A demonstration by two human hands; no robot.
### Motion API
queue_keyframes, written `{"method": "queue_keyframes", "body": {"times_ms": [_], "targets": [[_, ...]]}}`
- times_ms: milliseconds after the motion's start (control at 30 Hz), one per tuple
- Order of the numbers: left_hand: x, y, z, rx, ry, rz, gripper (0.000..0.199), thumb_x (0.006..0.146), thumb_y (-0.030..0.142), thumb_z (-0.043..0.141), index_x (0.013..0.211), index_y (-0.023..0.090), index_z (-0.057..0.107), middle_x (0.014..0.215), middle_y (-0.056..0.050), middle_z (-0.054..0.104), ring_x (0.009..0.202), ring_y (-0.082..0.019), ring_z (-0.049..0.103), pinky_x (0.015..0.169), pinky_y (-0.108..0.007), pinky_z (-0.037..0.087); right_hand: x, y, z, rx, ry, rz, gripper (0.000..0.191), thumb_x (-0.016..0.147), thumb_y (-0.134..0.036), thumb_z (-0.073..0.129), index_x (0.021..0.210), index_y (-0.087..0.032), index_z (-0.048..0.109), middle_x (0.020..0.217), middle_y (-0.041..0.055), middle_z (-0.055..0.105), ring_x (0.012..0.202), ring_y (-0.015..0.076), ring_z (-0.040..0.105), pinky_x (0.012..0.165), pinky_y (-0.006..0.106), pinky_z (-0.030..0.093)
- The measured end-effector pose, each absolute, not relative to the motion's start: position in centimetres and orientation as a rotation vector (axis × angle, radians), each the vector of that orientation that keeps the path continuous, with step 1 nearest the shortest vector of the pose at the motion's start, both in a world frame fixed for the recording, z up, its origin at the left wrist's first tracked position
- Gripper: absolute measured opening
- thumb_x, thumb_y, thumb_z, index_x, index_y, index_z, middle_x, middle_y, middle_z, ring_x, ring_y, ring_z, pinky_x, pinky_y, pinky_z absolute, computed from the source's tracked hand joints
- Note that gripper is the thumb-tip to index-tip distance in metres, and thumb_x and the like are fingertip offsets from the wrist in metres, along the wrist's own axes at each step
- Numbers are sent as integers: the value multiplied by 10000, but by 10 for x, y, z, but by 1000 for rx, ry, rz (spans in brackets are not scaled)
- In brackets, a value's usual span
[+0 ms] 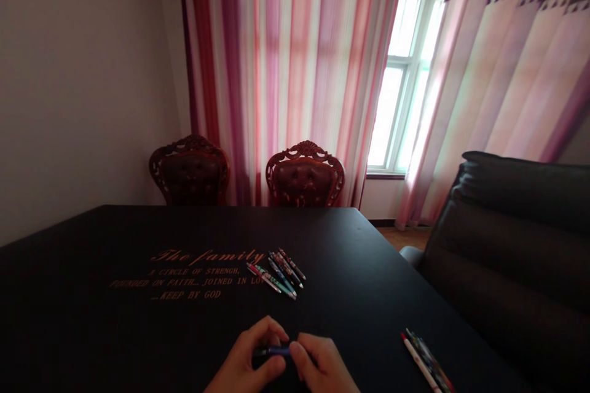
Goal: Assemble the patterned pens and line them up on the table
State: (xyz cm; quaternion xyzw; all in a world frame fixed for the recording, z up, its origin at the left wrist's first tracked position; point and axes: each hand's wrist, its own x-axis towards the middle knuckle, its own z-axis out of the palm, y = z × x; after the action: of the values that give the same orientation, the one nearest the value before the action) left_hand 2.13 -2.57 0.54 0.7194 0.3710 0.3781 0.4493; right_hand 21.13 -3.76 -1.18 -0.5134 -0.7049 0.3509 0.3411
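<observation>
Close to the table's near edge, my left hand and my right hand meet around a dark blue pen. The pen lies roughly level, its dark end inside the curl of my left fingers. Its other end is pinched between my right thumb and fingers, which hide the tip. Beyond my hands, several patterned pens lie in a loose bunch on the black tabletop. Off to the right rests another small group of pens, including a white one with a red end.
The black table carries printed lettering left of the pen bunch. Two carved chairs stand at its far side, before striped curtains. A black padded armchair is close on the right, and a window shows behind.
</observation>
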Motion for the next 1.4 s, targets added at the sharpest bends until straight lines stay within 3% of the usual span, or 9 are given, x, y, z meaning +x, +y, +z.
{"method": "queue_keyframes", "body": {"times_ms": [100,267,433,733,967,1067,1200,1400], "targets": [[22,-28,5,2082,1014,836,262,830,444,656,970,223,639,932,-27,660,892,-198,572,798,-279,422,211,-37,-18,-1371,-1807,831,652,864,-736,291,579,-192,511,604,11,514,631,161,489,605,267,357],[25,-29,7,2531,956,864,115,912,341,572,968,247,608,855,8,680,773,-157,592,828,-292,415,208,-35,-21,-1373,-1881,756,656,884,-716,210,578,-190,455,580,-6,451,594,145,429,571,264,321],[26,-31,10,2767,1031,852,183,969,313,456,852,222,564,789,0,646,728,-164,575,809,-300,416,207,-35,-22,-1364,-1929,725,624,898,-689,210,558,-194,381,555,-14,426,570,135,418,535,256,296],[26,-33,20,2804,1137,560,120,959,223,450,859,223,516,852,8,635,808,-191,550,851,-359,332,209,-39,-15,-1325,-1969,535,514,955,-516,309,581,-185,433,618,0,529,614,138,463,611,262,333],[-2,-16,21,2627,1400,703,254,994,274,369,799,216,520,793,16,598,763,-174,536,823,-367,315,248,-22,1,-1308,-1641,662,483,951,-515,343,598,-202,448,571,-35,443,565,126,427,553,247,332],[-11,-10,23,2527,1526,812,190,971,312,442,844,220,549,841,6,605,801,-183,544,815,-373,312,272,-8,7,-1366,-1553,635,425,946,-484,362,645,-206,477,588,-36,452,581,137,449,560,250,335],[-2,-17,27,2571,1362,741,34,914,267,563,920,262,595,942,11,618,908,-192,553,871,-385,285,278,-2,4,-1462,-1693,501,278,891,-371,488,675,-203,537,667,-12,527,662,169,505,611,264,357],[16,-28,22,2621,1178,572,198,824,143,673,940,287,601,1060,26,604,1017,-186,540,941,-397,227,263,-11,-2,-1551,-1908,376,104,819,-222,582,744,-231,654,821,15,621,845,207,564,848,317,382]]}}
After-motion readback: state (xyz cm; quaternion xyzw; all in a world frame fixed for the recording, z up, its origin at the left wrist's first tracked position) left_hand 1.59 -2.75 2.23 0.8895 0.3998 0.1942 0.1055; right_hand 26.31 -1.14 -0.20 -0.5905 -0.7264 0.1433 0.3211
